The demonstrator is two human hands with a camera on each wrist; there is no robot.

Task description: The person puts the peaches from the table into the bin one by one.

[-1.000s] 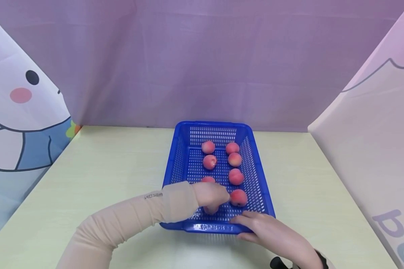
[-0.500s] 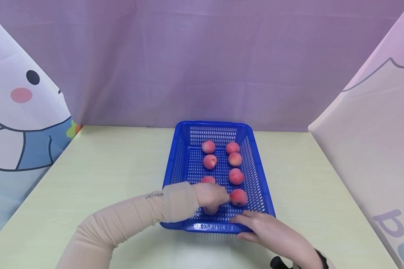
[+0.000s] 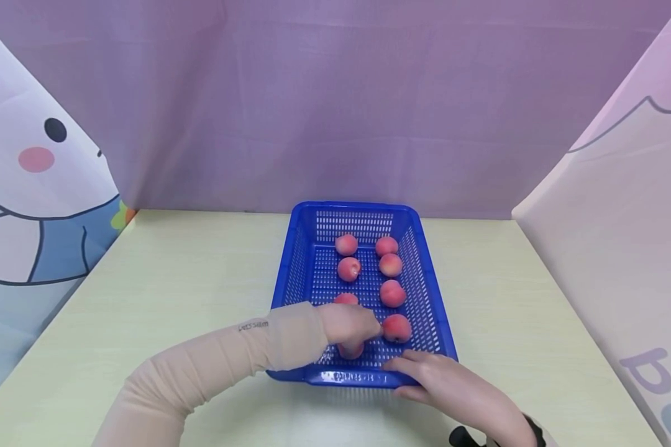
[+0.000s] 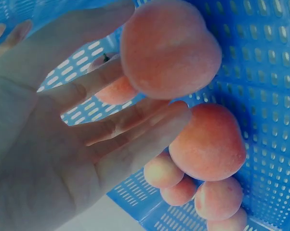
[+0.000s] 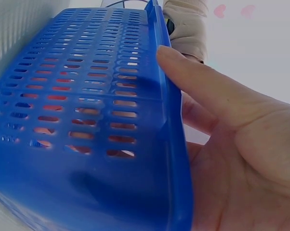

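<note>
A blue slotted basket (image 3: 284,273) (image 5: 87,96) stands on the table and holds several peaches in two rows. My left hand (image 3: 352,326) reaches into its near end, above a peach (image 3: 350,351) (image 4: 169,48). In the left wrist view its fingers (image 4: 135,130) lie nearly straight against that peach, not curled round it. Another peach (image 3: 396,328) (image 4: 207,144) lies just right of it. My right hand (image 3: 442,379) (image 5: 241,125) grips the basket's near right corner, thumb on the rim and fingers on the outer wall.
The pale tabletop (image 3: 173,279) extends on both sides of the basket. A purple cloth (image 3: 335,105) hangs behind it, and printed cloth panels (image 3: 620,248) close in both sides. The far half of the basket holds several more peaches (image 3: 390,265).
Almost nothing moves. Slightly more of the peach shows beneath my left hand than a second ago. My right hand keeps its hold on the basket.
</note>
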